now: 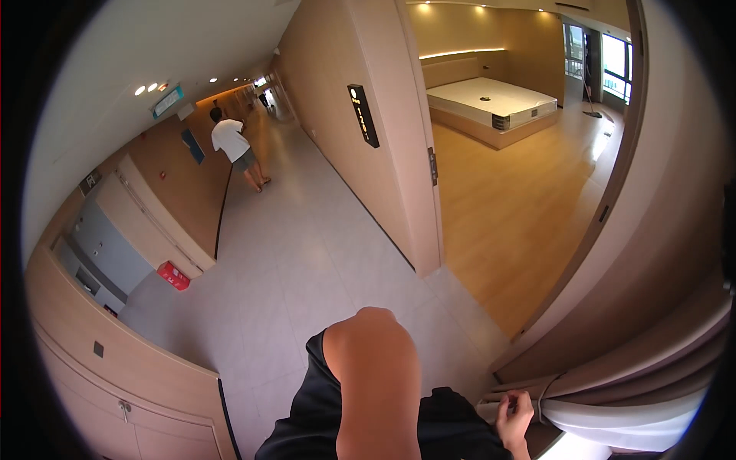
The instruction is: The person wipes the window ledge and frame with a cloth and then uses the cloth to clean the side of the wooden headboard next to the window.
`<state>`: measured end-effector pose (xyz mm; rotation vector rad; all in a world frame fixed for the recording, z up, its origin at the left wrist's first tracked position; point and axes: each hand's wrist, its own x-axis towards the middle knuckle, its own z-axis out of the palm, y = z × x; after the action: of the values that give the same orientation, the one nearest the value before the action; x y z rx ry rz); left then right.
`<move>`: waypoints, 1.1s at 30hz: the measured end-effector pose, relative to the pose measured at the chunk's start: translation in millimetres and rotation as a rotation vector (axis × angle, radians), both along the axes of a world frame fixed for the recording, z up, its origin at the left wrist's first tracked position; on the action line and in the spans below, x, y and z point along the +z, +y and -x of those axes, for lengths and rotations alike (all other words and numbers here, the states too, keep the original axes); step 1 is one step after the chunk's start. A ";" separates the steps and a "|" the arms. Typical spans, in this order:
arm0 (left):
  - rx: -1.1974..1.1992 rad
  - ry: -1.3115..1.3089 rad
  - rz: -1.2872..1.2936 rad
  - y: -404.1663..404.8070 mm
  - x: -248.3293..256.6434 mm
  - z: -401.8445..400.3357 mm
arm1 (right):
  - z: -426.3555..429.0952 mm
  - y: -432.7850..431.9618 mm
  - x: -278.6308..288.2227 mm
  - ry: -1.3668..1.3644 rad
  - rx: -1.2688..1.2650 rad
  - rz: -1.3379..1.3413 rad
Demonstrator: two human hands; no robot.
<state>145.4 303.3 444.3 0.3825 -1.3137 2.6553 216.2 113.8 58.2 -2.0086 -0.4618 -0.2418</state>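
Note:
At the lower right is my right hand (514,417), its fingers loosely curled. A gathered curtain (621,391) with a thin tieback (546,397) hangs close beside it. I cannot tell whether the fingers touch the cloth or hold anything. My left hand is out of view. A bare limb (379,379), seemingly my bent arm, rises through the bottom middle, with black clothing (305,397) on both sides. Before me lies a grey tiled corridor floor (322,259).
An open doorway on the right shows a bed with a pale mattress (477,95), a wooden floor (489,195) and a mop (592,114). Down the corridor stands a person (233,144). A red box (173,275) and a cabinet (138,408) are on the left.

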 end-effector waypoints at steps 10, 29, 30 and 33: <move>-0.123 0.190 -0.137 -12.2 -7.6 -14.8 | 44.6 -75.0 -33.5 0.157 -0.322 0.193; -0.279 0.342 -0.295 0.0 -31.0 -14.4 | 35.3 -58.2 -31.1 0.080 -0.272 0.202; -0.293 0.343 -0.295 -0.2 -31.6 -15.6 | 33.9 -62.7 -46.5 0.119 -0.287 0.170; -0.316 0.368 -0.307 0.4 -34.4 -13.6 | 39.7 -59.7 -59.0 0.172 -0.265 0.144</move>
<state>159.0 303.7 409.9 0.6102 -1.5084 2.0144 176.5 54.0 -0.7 -2.2096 -0.1054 -0.1997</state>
